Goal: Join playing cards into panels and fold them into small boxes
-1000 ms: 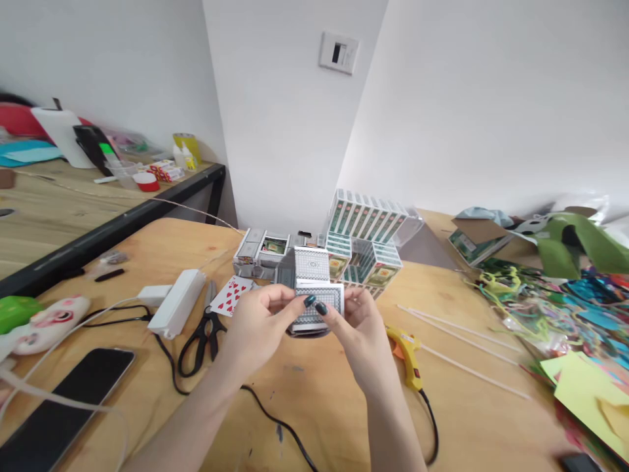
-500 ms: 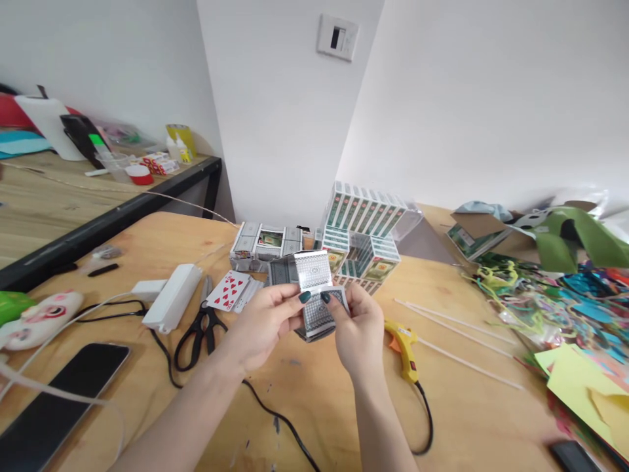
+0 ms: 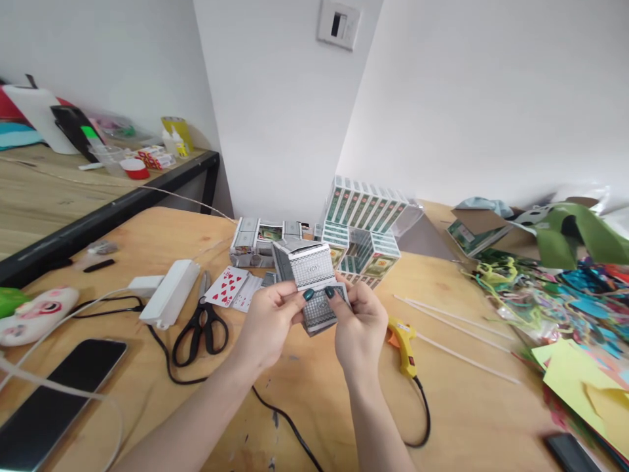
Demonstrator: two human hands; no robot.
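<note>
Both hands hold a structure made of grey patterned playing cards [image 3: 310,267], raised above the wooden table [image 3: 304,400]. My left hand [image 3: 268,321] grips its left side, with the thumb on the front cards. On the right side, my right hand [image 3: 361,321] presses its thumb on the lower front card; its other fingers are partly behind. Just left of the structure lie loose cards, with an eight of hearts [image 3: 227,286] on top. Another card-built block [image 3: 246,242] stands behind. Stacked green and white card boxes [image 3: 366,206] are at the back, right of it.
Black scissors [image 3: 200,331], a white power adapter [image 3: 170,294] and a phone [image 3: 63,400] lie on the left. To the right are a yellow glue gun [image 3: 405,347], thin white sticks [image 3: 466,357], coloured scraps [image 3: 550,295] and yellow paper [image 3: 584,387]. A black cable crosses the front.
The view has shifted slightly. The held card structure is turned a little and looks slightly larger, with both hands still gripping it.
</note>
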